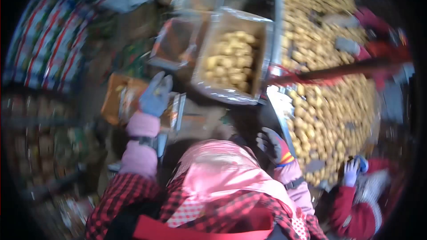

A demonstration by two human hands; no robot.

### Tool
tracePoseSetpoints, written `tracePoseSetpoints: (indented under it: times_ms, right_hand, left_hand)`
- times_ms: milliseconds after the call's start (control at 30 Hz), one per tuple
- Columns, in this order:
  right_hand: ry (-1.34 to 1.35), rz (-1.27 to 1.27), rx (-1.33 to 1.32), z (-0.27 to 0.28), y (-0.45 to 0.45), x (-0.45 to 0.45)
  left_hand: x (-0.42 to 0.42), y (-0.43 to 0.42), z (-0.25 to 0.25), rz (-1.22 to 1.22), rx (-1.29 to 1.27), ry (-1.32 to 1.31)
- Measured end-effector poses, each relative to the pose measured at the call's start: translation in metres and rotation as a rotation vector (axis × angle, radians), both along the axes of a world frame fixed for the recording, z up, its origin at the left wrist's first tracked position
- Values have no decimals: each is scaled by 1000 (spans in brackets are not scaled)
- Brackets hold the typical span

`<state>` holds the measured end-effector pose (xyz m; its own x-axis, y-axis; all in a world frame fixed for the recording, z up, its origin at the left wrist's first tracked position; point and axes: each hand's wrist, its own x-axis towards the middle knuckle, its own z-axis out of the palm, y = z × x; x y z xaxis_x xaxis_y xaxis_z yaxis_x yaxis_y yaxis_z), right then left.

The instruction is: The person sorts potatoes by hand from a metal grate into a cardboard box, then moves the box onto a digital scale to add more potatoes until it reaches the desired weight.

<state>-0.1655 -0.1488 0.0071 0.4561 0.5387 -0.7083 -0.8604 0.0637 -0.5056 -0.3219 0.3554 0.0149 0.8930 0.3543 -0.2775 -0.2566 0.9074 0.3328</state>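
Nearest, treat the brown carton (111,103) beside the left hand (155,97) as probably light and fairly stiff, though apt to buckle under a hard squeeze; best gripped by an upper edge or a corner. Farther out, take the plastic-lined box (238,20) for heavy, with potatoes (229,60) heaped inside; likely slippery along the shiny liner (238,99), so better held low, with support beneath, than by the film. Singly, expect the potatoes to feel firm and rounded, prone to roll and to bruise if dropped.

As for placing, see first the right hand (273,146), gloved, fingers parted and loosely bent around nothing visible, close to the metal rim of the worktop (279,15). Next, find the left hand, also gloved, fingers outstretched and slightly apart, with nothing clearly held; cannot tell, for blur, whether touching the carton or just above. Note the carton immediately to the left of those fingers, and the lined box ahead, between the left hand and the worktop, apart from both hands. Beyond the rim, notice loose potatoes (320,115) spread thickly over the worktop, out to the right of the right hand
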Motion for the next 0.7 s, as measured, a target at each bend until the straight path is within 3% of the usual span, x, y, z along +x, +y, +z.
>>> tracePoseSetpoints:
  times_ms: [67, 133, 200, 267, 333, 433, 467, 500, 533, 567, 600, 633, 667, 700]
  right_hand:
    - [-30, -97, 65, -18, -22, -15]
    - [-95, -201, 46, 12, -40, -32]
    - [6, -337, -17, 21, -56, -46]
    - [-36, -410, -41, 18, -70, -66]
    - [-257, -287, -128, 11, -95, -82]
    - [-264, -529, -190, 12, -137, -89]
    - [-207, -675, -188, 12, -150, -84]
    - [-460, -638, -490, 3, -162, -69]
    - [-700, -581, -796, -6, -171, -63]
    - [-834, -454, -1053, -18, -167, -61]
    - [-970, -308, -1309, -26, -154, -48]
    - [-1109, -151, -1563, -29, -140, -28]
    - [-1020, -42, -1513, -29, -125, -10]
    - [-1042, 125, -1538, -34, -118, 11]
  left_hand:
    - [-9, 19, -40, -17, 78, 199]
    - [-10, 38, -75, -49, 144, 422]
    - [-14, 53, -95, -62, 230, 660]
    - [-17, 65, -110, -83, 364, 852]
    - [-13, 73, -117, -130, 514, 1031]
    - [8, 71, -122, -342, 896, 1197]
    - [18, 66, -128, -525, 1165, 1140]
    - [32, 57, -130, -699, 1429, 968]
    - [61, 10, -96, -824, 1502, 727]
    - [85, -42, -58, -939, 1461, 518]
    - [115, -111, -8, -1028, 944, 539]
    - [140, -157, 14, -1108, 935, 453]
    - [161, -195, 28, -1185, 928, 363]
    - [180, -232, 38, -1206, 1207, 103]
